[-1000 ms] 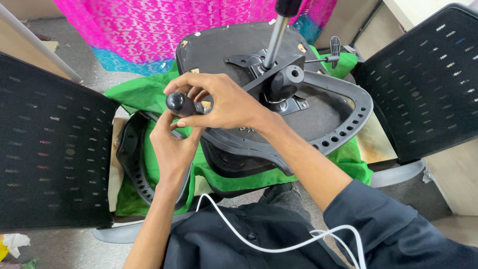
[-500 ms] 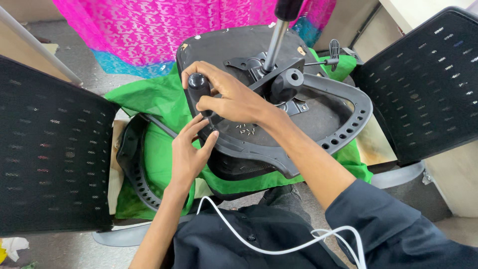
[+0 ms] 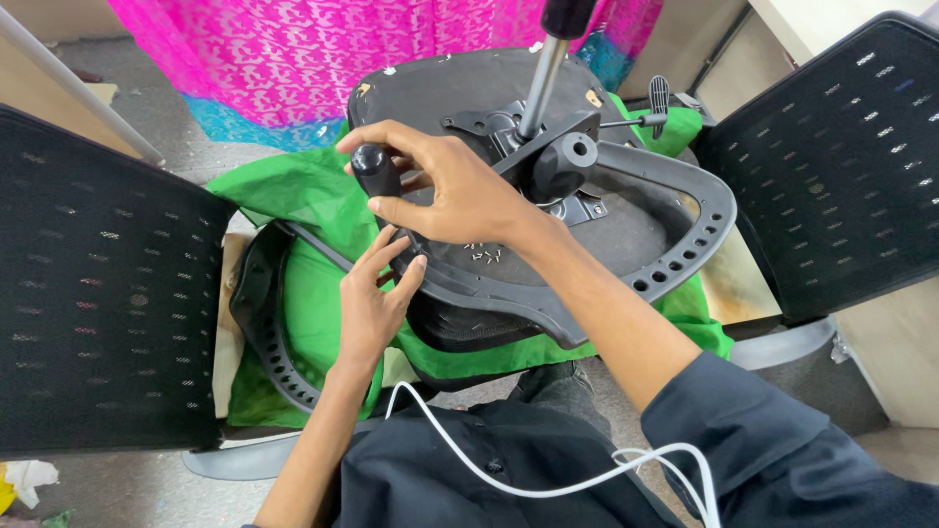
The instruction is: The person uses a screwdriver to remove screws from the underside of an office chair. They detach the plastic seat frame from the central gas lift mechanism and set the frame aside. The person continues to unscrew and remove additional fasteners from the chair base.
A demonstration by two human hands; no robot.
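Your right hand [image 3: 450, 200] grips the black round-topped screwdriver handle [image 3: 372, 168] upright; your open left hand [image 3: 377, 298] steadies the black plastic chair armrest frame [image 3: 685, 244].

Grey floor [image 3: 117, 489] under me carries all. Green cloth [image 3: 303, 196] spread on it, upturned chair seat [image 3: 626, 220] on cloth. Pink patterned fabric [image 3: 293, 49] at far edge. White crumpled scrap [image 3: 27, 476], maybe paper, lies at near left corner.

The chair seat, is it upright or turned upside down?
Upside down: the chair seat shows its underside, with the metal mechanism plate and gas-lift column pointing up.
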